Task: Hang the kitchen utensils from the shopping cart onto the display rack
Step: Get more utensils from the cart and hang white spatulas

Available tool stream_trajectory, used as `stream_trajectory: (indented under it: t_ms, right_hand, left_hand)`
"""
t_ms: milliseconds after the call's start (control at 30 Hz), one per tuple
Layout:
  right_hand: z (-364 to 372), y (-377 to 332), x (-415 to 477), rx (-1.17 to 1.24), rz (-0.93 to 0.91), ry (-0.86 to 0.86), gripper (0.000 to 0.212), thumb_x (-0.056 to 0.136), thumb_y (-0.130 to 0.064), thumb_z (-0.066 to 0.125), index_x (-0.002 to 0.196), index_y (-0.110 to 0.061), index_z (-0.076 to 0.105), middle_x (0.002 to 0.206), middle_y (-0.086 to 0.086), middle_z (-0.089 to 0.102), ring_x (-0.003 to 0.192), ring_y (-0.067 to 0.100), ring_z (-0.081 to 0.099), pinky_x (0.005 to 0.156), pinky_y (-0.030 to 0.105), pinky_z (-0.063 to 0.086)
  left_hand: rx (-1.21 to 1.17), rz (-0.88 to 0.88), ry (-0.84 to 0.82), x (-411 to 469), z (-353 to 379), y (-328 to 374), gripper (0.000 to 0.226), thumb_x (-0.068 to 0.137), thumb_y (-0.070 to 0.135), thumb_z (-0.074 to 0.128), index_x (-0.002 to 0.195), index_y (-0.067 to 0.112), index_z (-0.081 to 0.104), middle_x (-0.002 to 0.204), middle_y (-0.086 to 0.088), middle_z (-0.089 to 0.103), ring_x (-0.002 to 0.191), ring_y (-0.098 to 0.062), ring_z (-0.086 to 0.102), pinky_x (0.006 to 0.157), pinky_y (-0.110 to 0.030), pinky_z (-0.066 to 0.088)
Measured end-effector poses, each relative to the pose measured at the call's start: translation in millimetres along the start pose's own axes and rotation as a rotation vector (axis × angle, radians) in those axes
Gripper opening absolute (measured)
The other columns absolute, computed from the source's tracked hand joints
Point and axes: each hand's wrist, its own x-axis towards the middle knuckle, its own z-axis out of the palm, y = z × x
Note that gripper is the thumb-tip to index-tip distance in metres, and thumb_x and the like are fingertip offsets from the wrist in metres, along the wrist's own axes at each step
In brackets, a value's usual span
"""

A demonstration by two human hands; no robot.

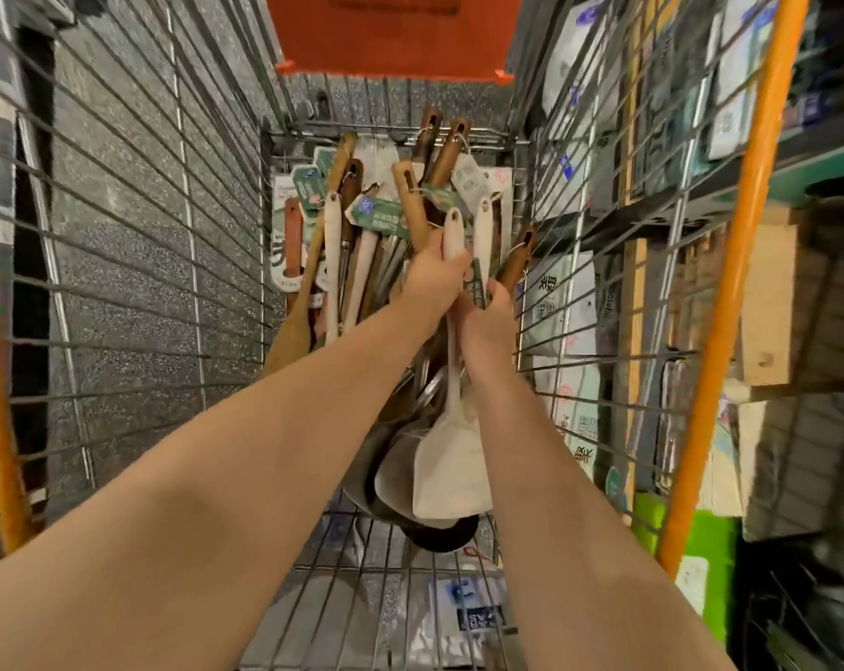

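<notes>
White spatula (451,472), judged light and stiff, is clamped below its hang-hole by the left hand (434,278); finger state of the right hand (490,309) cannot be told.

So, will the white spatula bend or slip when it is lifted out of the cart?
Probably stiff: the spatula keeps a straight line from the left hand down to its blade. Likely light, since its handle is thin and its blade flat. It may snag, because other handles and tags crowd around it.
</notes>
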Motion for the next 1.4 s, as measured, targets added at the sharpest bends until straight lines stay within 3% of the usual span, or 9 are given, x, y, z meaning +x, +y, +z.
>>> stream_trajectory:
  t_ms: [200, 333, 500, 633, 700, 833, 900, 1133, 1400]
  right_hand:
    - [4, 24, -10, -0.064, -0.034, 0.089, 0.037, 0.093, -0.019, 0.053, 0.13, -0.013, 0.05, 0.095, -0.002, 0.061, 0.091, 0.02, 0.06, 0.07, 0.024, 0.044]
    - [0, 28, -34, -0.102, -0.048, 0.106, 0.034, 0.093, -0.019, 0.052, 0.127, -0.017, 0.052, 0.096, -0.001, 0.062, 0.085, 0.018, 0.058, 0.062, 0.022, 0.036]
    - [-12, -1, -85, -0.152, -0.09, 0.164, 0.033, 0.09, -0.019, 0.054, 0.123, -0.016, 0.051, 0.11, 0.005, 0.062, 0.103, 0.026, 0.058, 0.072, 0.023, 0.034]
    - [-32, -36, -164, -0.124, -0.23, 0.218, 0.034, 0.091, -0.018, 0.053, 0.125, -0.016, 0.049, 0.115, 0.003, 0.061, 0.106, 0.023, 0.057, 0.081, 0.027, 0.042]
    - [-44, -47, -218, -0.141, -0.344, 0.296, 0.035, 0.093, -0.02, 0.05, 0.128, -0.015, 0.05, 0.117, 0.004, 0.06, 0.108, 0.023, 0.056, 0.087, 0.031, 0.043]
    - [-75, -49, -339, -0.129, -0.573, 0.445, 0.031, 0.097, -0.027, 0.047, 0.127, -0.02, 0.051, 0.102, -0.005, 0.055, 0.09, 0.013, 0.052, 0.06, 0.017, 0.035]
    - [-93, -39, -395, -0.103, -0.64, 0.535, 0.03, 0.095, -0.03, 0.051, 0.124, -0.021, 0.053, 0.102, -0.005, 0.058, 0.095, 0.016, 0.055, 0.065, 0.022, 0.037]
    - [-184, 42, -547, 0.03, -0.665, 0.842, 0.025, 0.092, -0.023, 0.052, 0.117, -0.02, 0.059, 0.108, -0.001, 0.063, 0.095, 0.014, 0.055, 0.073, 0.022, 0.034]
    - [-331, 235, -665, 0.047, -0.44, 1.187, 0.026, 0.093, -0.023, 0.052, 0.117, -0.018, 0.062, 0.115, 0.002, 0.065, 0.109, 0.018, 0.057, 0.085, 0.024, 0.039]
  left_hand:
    - [0.092, -0.028, -0.138, -14, 2, -32, 0.055, 0.086, -0.009, 0.048, 0.138, 0.007, 0.037, 0.131, -0.012, 0.055, 0.117, -0.026, 0.053, 0.099, -0.035, 0.044]
    - [0.092, -0.03, -0.152, -45, -8, -43, 0.045, 0.092, -0.005, 0.045, 0.136, 0.002, 0.04, 0.117, -0.016, 0.058, 0.109, -0.026, 0.055, 0.073, -0.008, 0.043]
    - [0.172, 0.141, -0.093, -95, -37, -33, 0.036, 0.092, 0.016, 0.051, 0.129, 0.014, 0.053, 0.116, -0.017, 0.064, 0.103, -0.031, 0.061, 0.09, -0.038, 0.049]
    - [0.271, 0.42, -0.126, -174, -68, 0, 0.035, 0.097, 0.018, 0.042, 0.13, 0.019, 0.05, 0.116, -0.01, 0.063, 0.087, -0.023, 0.058, 0.069, -0.025, 0.04]
    - [0.358, 0.605, -0.12, -226, -87, 13, 0.035, 0.099, 0.018, 0.039, 0.132, 0.018, 0.048, 0.121, -0.007, 0.061, 0.096, -0.022, 0.058, 0.072, -0.026, 0.039]
    - [0.369, 0.957, -0.086, -333, -121, 28, 0.035, 0.099, 0.026, 0.039, 0.132, 0.02, 0.049, 0.119, -0.005, 0.062, 0.106, -0.022, 0.058, 0.086, -0.034, 0.047]
    - [0.443, 1.123, -0.078, -384, -127, 32, 0.036, 0.099, 0.028, 0.039, 0.132, 0.021, 0.05, 0.128, -0.002, 0.058, 0.114, -0.019, 0.054, 0.091, -0.032, 0.043]
    - [0.779, 1.562, 0.093, -541, -88, 3, 0.042, 0.093, 0.043, 0.03, 0.118, 0.027, 0.06, 0.115, 0.003, 0.063, 0.108, -0.023, 0.057, 0.08, -0.035, 0.043]
    - [0.801, 1.643, -0.299, -700, 68, -84, 0.053, 0.089, 0.053, 0.023, 0.123, 0.029, 0.057, 0.122, 0.0, 0.063, 0.115, -0.024, 0.055, 0.093, -0.038, 0.044]
